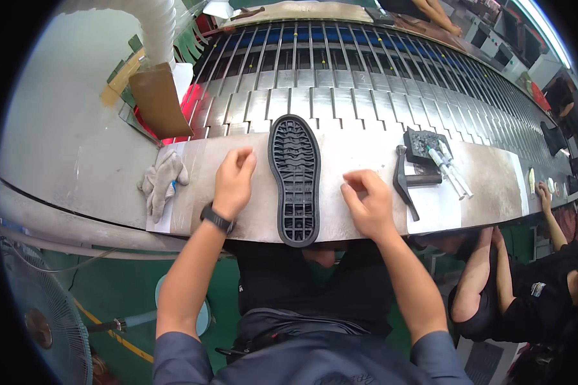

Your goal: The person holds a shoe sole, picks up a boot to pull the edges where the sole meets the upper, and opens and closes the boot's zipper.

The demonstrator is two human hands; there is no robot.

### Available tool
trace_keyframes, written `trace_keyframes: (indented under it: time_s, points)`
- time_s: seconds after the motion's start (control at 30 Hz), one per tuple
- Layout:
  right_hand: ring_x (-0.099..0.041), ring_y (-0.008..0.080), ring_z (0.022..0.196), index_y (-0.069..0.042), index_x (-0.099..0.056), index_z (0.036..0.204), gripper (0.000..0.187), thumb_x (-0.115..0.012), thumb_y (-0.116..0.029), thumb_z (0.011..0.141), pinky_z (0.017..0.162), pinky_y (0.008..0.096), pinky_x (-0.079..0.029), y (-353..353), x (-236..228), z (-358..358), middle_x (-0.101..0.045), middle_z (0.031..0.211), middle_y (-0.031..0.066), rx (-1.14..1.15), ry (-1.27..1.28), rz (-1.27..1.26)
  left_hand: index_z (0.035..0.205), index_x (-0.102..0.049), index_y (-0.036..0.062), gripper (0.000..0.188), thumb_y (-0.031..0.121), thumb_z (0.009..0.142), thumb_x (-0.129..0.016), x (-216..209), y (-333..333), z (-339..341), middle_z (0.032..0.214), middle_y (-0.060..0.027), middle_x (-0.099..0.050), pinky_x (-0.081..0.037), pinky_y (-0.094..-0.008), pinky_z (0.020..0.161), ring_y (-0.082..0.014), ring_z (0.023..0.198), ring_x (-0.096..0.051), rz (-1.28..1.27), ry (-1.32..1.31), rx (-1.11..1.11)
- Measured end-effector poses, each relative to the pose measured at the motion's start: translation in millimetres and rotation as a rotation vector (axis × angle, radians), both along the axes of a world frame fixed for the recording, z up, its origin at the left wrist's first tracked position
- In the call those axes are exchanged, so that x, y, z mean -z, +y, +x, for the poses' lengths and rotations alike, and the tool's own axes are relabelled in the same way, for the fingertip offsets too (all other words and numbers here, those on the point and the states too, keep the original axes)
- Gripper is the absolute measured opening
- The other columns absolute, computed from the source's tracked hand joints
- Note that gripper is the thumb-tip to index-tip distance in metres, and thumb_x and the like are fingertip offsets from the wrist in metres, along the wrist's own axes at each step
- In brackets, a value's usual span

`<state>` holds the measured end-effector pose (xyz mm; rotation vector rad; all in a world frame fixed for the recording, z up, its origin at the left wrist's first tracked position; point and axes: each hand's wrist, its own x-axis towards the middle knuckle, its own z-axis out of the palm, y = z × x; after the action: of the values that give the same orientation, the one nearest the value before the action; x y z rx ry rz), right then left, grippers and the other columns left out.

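Note:
A black rubber shoe sole (295,183) lies lengthwise in front of me, its ribbed and gridded inner side up and its lower end at the bench edge. To the left of it my left hand (235,181) hovers apart from it, fingers loosely bent and holding nothing. My right hand (370,204) is on the other side, also clear of the sole, with its fingers curled and a gap beside the thumb; nothing shows in it. A hammer (408,182) rests on the board to the right of that hand.
Grey gloves (164,185) lie at the left. By the hammer are a dark block (425,144) and syringes (453,173). Beyond the pale board (359,144) runs a metal slat conveyor (340,102). A fan (45,321) stands lower left; a co-worker (526,289) sits at right.

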<state>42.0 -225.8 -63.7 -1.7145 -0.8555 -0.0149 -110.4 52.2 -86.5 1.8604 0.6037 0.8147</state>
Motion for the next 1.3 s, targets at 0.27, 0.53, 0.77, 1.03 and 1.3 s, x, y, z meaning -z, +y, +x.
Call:
trace_keyframes:
  time_s: [0.27, 0.53, 0.77, 1.03, 1.3]
  points:
    - [-0.073, 0.0231, 0.071, 0.002, -0.075, 0.095, 0.015, -0.077, -0.013, 0.097, 0.068, 0.0339, -0.057, 0.8, 3.5, -8.3, -0.077, 0.086, 0.0135, -0.010, 0.022, -0.013, 0.088, -0.070, 0.0063, 0.009, 0.009, 0.093, -0.077, -15.1, -76.9, -55.4, 0.071, -0.0087, -0.064, -0.048, -0.0414, 0.057, -0.0289, 0.061, -0.062, 0.672, 0.145, -0.035]
    - [-0.074, 0.0239, 0.075, 0.001, -0.076, 0.095, 0.018, -0.077, -0.017, 0.098, 0.070, 0.0353, -0.058, -1.3, -1.7, -8.6, -0.077, 0.087, 0.0137, -0.046, 0.059, 0.001, 0.086, -0.071, 0.0050, 0.011, 0.008, 0.093, -0.078, -10.5, -76.8, -56.0, 0.070, -0.0098, -0.065, -0.048, -0.0392, 0.058, -0.0275, 0.061, -0.063, 0.736, 0.131, -0.080]
    - [-0.074, 0.0253, 0.075, 0.001, -0.076, 0.094, 0.018, -0.077, -0.017, 0.097, 0.070, 0.0360, -0.058, -2.8, 0.0, -8.2, -0.076, 0.086, 0.0149, -0.062, 0.067, 0.022, 0.083, -0.069, 0.0053, 0.014, 0.011, 0.094, -0.078, -10.5, -79.0, -55.0, 0.068, -0.0097, -0.063, -0.047, -0.0403, 0.057, -0.0280, 0.059, -0.061, 0.748, 0.159, -0.106]
    - [-0.074, 0.0265, 0.075, 0.001, -0.076, 0.093, 0.019, -0.077, -0.017, 0.097, 0.070, 0.0366, -0.058, -4.4, 1.9, -7.4, -0.076, 0.086, 0.0154, -0.050, 0.031, 0.027, 0.083, -0.070, 0.0052, 0.015, 0.011, 0.094, -0.078, -7.6, -78.1, -54.6, 0.067, -0.0097, -0.062, -0.046, -0.0409, 0.056, -0.0279, 0.058, -0.060, 0.760, 0.113, -0.108]
    - [-0.075, 0.0328, 0.090, 0.001, -0.075, 0.106, 0.025, -0.082, -0.018, 0.091, 0.080, 0.0406, -0.059, -4.8, 0.7, -24.5, -0.075, 0.100, 0.0192, 0.017, -0.081, 0.021, 0.085, -0.072, 0.0046, 0.014, 0.012, 0.094, -0.079, -13.2, -77.5, -55.8, 0.070, -0.0102, -0.067, -0.049, -0.0379, 0.057, -0.0265, 0.060, -0.063, 0.728, 0.178, -0.055]
